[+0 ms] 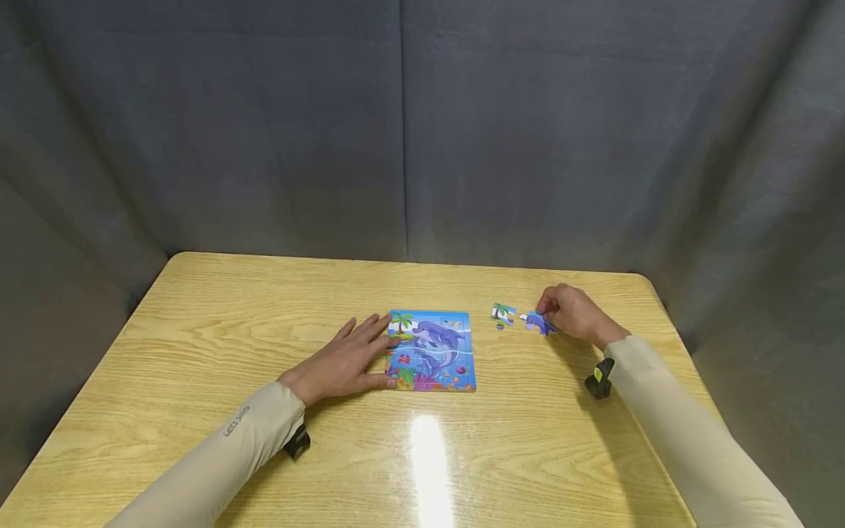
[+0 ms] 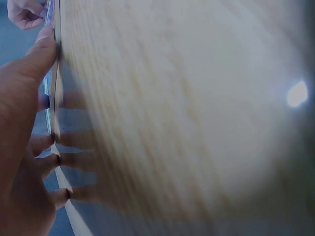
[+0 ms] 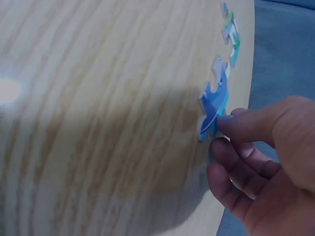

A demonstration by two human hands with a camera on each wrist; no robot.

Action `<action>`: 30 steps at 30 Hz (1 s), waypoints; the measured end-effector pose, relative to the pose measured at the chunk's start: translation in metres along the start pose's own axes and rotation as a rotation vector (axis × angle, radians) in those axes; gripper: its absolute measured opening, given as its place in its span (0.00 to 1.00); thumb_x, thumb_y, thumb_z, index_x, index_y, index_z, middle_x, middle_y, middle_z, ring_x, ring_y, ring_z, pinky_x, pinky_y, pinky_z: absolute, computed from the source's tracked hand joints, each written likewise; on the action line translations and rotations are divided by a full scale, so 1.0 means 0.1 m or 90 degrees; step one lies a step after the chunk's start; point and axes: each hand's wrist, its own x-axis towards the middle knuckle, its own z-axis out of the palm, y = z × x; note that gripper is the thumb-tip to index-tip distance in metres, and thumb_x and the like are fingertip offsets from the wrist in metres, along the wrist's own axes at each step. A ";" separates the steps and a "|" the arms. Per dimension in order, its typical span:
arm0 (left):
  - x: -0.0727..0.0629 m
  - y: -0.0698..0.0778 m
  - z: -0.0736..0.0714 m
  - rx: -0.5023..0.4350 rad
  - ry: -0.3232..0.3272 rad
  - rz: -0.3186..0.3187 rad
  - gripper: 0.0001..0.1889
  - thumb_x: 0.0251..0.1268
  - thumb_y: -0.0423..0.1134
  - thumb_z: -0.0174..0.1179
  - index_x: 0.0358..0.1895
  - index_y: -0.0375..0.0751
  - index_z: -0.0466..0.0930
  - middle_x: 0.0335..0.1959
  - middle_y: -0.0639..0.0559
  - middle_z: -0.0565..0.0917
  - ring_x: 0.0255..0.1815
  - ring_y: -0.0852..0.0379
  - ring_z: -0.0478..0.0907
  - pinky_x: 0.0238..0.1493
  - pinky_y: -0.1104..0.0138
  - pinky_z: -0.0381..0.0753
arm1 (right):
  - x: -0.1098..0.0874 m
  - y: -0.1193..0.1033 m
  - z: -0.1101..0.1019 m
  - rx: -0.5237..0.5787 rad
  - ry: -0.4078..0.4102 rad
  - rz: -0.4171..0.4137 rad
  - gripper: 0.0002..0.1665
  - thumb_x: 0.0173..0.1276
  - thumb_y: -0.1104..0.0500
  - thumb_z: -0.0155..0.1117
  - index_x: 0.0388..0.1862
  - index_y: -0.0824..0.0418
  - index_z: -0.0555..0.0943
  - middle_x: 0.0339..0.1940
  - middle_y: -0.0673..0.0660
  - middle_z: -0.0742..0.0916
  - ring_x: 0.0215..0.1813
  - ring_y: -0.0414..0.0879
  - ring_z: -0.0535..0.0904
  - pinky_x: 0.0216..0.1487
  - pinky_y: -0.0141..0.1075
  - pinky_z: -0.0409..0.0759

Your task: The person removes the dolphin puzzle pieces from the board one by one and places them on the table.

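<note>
A square dolphin puzzle (image 1: 449,352) lies flat on the table, its picture of dolphins, a palm and sea plants filling the board. Against its left edge rests my left hand (image 1: 339,363), fingers spread and fairly straight, with the thumb at the lower left corner. To the right of the board, my right hand (image 1: 573,312) pinches the edge of a blue dolphin puzzle piece (image 3: 215,101) between thumb and fingers. Just left of that piece lies a palm-tree puzzle piece (image 1: 503,312), with a small piece (image 1: 499,326) below it.
The wooden table (image 1: 264,293) reaches back to a grey curtain (image 1: 284,147), which also hangs at both sides. A bright reflection (image 1: 430,462) shines on the tabletop in front of the puzzle. Dark wrist cameras sit under both sleeves.
</note>
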 end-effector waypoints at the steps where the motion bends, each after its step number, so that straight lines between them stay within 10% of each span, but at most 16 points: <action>1: 0.00 0.00 0.00 -0.001 0.000 0.000 0.40 0.75 0.68 0.59 0.81 0.49 0.68 0.90 0.39 0.50 0.91 0.35 0.48 0.87 0.33 0.47 | 0.01 0.00 0.00 0.000 0.000 0.002 0.10 0.69 0.77 0.61 0.41 0.67 0.86 0.39 0.63 0.88 0.39 0.50 0.79 0.39 0.37 0.78; 30: 0.00 -0.01 0.00 -0.001 0.003 0.002 0.40 0.75 0.68 0.59 0.81 0.49 0.68 0.90 0.38 0.51 0.90 0.35 0.48 0.87 0.33 0.47 | 0.19 -0.86 0.33 0.034 -0.066 -0.105 0.08 0.73 0.70 0.68 0.48 0.63 0.87 0.47 0.59 0.89 0.44 0.48 0.82 0.45 0.39 0.81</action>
